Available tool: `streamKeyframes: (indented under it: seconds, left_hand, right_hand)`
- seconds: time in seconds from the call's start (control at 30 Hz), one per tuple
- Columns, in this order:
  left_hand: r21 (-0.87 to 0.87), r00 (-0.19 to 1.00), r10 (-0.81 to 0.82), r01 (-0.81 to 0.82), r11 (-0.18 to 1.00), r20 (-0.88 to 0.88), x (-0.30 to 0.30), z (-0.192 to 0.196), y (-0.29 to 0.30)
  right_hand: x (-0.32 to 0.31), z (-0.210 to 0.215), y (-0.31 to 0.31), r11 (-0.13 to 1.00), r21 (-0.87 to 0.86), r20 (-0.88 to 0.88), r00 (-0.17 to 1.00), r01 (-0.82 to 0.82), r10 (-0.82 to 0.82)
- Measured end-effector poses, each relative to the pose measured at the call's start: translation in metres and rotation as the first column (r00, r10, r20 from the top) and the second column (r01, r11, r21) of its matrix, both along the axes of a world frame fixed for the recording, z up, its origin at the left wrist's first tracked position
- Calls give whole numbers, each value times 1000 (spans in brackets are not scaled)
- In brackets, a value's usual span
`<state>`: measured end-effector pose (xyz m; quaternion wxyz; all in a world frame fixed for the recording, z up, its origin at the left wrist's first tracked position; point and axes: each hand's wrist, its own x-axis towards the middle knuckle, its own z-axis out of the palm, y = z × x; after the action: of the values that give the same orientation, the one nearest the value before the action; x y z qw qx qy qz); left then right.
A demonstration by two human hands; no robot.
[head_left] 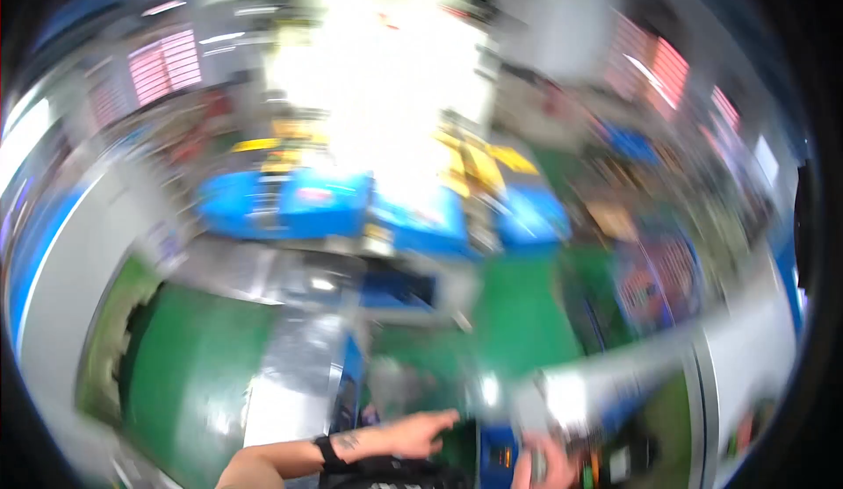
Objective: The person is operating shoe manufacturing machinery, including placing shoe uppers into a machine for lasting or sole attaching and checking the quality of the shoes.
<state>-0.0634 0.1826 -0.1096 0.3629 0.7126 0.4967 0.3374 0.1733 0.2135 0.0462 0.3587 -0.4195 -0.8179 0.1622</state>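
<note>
Motion smears much of the head view. My left hand [421, 433] reaches in from the lower left, a black band [328, 454] round its wrist. Its fingers point right and stand apart, with nothing seen in them. My right hand [546, 463] is at the bottom edge, right of centre, and badly blurred. A small greyish patch shows between its thumb and fingers; I cannot make out whether it is held. Close to that hand are a blue box-like part [498, 456] on its left and dark items with green and orange marks [606, 466] on its right.
A shiny metal-topped surface [303, 357] runs ahead on the left. Blue and yellow machinery [325, 204] stands farther off under a glaring light. Pale panels flank both sides, the left one [66, 313] and the right one [755, 362]. Green floor [198, 370] shows between.
</note>
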Motion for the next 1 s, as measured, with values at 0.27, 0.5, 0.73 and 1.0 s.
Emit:
streamKeyframes:
  seconds: [0.27, 0.5, 0.73, 1.0]
  left_hand:
    - [-73, 425, 835, -901, 428, -350, -163, -134, -198]
    - [-60, -610, 752, -766, -641, -251, -193, -173, -405]
    - [-8, -796, 496, -526, -851, -347, -209, -218, -550]
    - [155, -803, 370, -487, -860, -467, -226, -251, -595]
  right_hand:
    - [-245, -9, -14, 600, -122, 324, 540, -791, 777]
    - [-447, -34, -134, -65, -470, 285, -221, -880, 933]
    - [-570, -113, -293, -529, -571, 128, -705, -628, 698]
    - [-780, -262, -530, -613, -477, 244, -765, -630, 596]
